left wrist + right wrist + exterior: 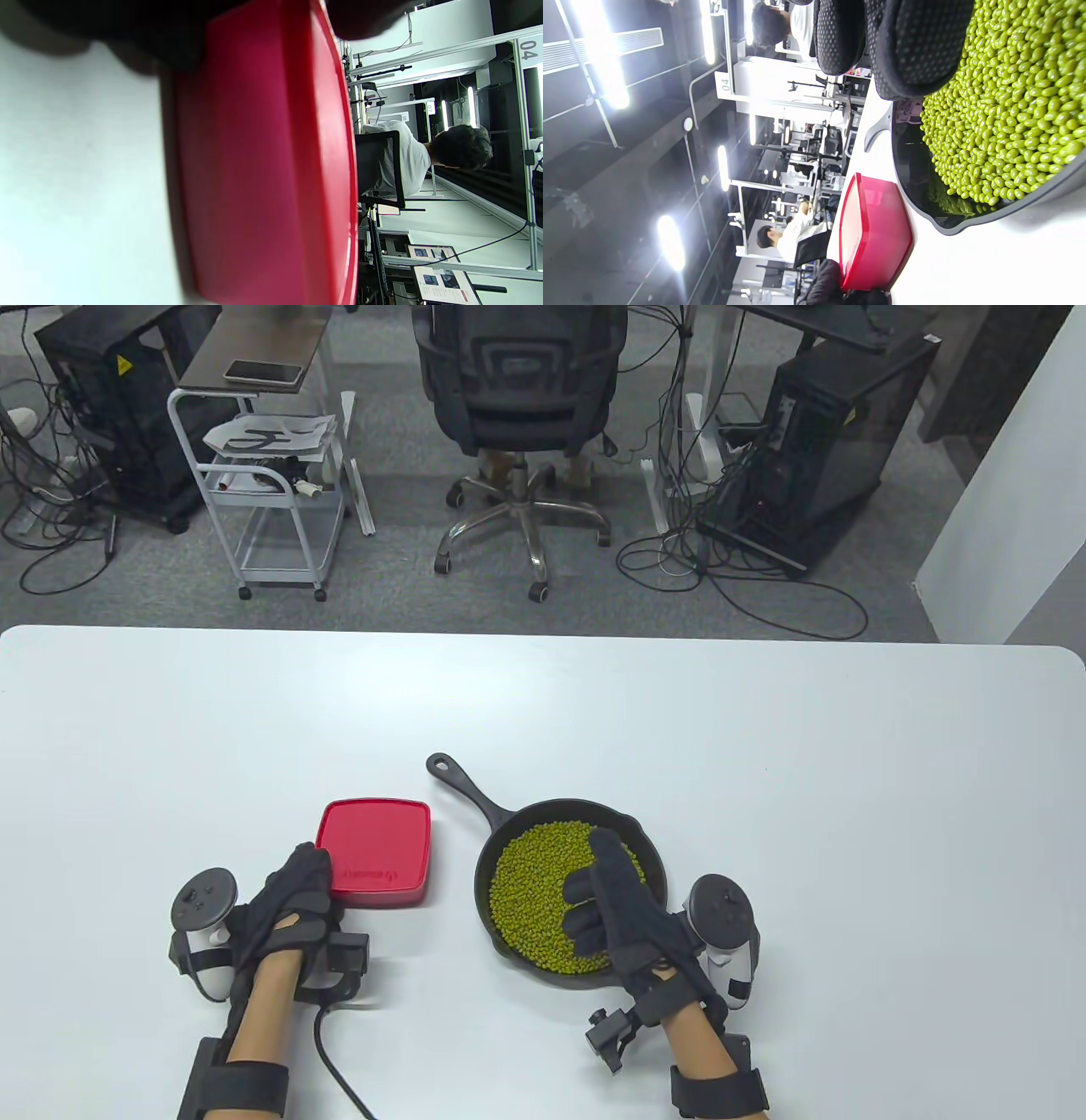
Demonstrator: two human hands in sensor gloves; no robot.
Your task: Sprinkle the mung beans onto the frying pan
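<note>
Hovering over the mung beans in the frying pan, your right hand has fingers loosely curled, holding nothing visible, while your left hand grips the red container at nine o'clock.

The left hand covers the near left corner of the red container, whose contents its lid hides, while the right hand hides mung beans beneath it.

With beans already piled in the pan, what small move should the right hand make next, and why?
Probably lift the right hand slightly and loosen its fingers: it hovers over the mung beans inside the frying pan, so whatever it holds would fall in.
</note>
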